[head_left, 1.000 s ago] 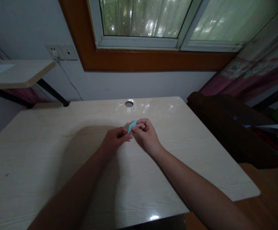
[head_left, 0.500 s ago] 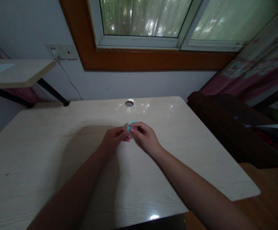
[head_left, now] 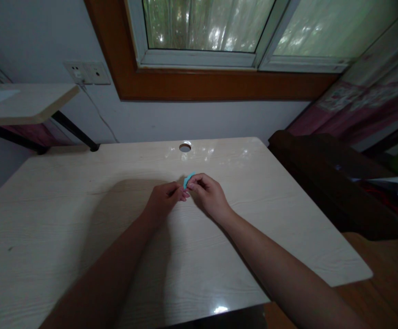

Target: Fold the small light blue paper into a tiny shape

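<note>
A small, thin turquoise piece, perhaps paper (head_left: 187, 179), is pinched between my two hands above the middle of the desk. My right hand (head_left: 207, 189) grips it from the right with thumb and forefinger. From the left, my left hand (head_left: 164, 196) pinches its lower left end, with the other fingers curled beneath. The fingertips of both hands almost touch. Most of the piece is hidden behind the fingers, so its full shape cannot be made out.
The pale wood-grain desk (head_left: 126, 269) has a round cable hole (head_left: 185, 148) near its back edge. A raised shelf (head_left: 30, 107) on black legs stands at the left. Beyond the desk are a wall socket (head_left: 87, 73), a window (head_left: 202, 27) and, at the right, a dark brown piece of furniture (head_left: 322, 183).
More of the turquoise piece shows above the fingers, and its angle has shifted slightly. Both hands have hardly moved.
</note>
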`<state>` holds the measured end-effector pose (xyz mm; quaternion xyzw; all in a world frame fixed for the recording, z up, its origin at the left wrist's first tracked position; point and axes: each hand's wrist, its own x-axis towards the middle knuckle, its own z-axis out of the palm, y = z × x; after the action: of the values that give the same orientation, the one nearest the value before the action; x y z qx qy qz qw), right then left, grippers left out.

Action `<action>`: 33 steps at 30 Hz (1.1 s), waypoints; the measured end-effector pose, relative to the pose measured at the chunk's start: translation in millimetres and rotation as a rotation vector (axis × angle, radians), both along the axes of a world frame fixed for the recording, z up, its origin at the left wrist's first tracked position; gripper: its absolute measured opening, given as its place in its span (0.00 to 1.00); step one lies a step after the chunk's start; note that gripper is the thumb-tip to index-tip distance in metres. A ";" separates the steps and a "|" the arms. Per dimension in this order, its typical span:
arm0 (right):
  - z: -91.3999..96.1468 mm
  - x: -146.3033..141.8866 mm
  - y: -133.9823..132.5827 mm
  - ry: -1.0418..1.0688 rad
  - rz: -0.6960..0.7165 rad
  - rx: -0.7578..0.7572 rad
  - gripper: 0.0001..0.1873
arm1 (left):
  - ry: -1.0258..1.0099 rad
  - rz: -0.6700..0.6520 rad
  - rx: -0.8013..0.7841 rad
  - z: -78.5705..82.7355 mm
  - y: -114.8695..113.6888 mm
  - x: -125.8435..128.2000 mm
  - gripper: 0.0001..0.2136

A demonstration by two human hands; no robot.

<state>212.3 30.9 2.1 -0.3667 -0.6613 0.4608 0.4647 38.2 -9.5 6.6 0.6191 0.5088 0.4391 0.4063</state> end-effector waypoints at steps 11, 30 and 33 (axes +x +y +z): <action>-1.3 -2.6 0.1 0.091 -0.005 -0.059 0.06 | -0.021 0.073 0.022 -3.3 1.1 -1.9 0.12; -1.7 -2.3 -1.7 0.040 -0.058 -0.011 0.04 | 0.158 0.113 0.126 1.9 -3.1 2.6 0.06; -1.9 -2.2 -2.1 0.016 -0.051 -0.005 0.05 | 0.170 0.109 0.137 1.1 -2.9 2.2 0.05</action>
<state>210.1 28.8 0.2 -0.3806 -0.6470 0.4533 0.4806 40.4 -12.4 7.7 0.6519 0.5430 0.4401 0.2942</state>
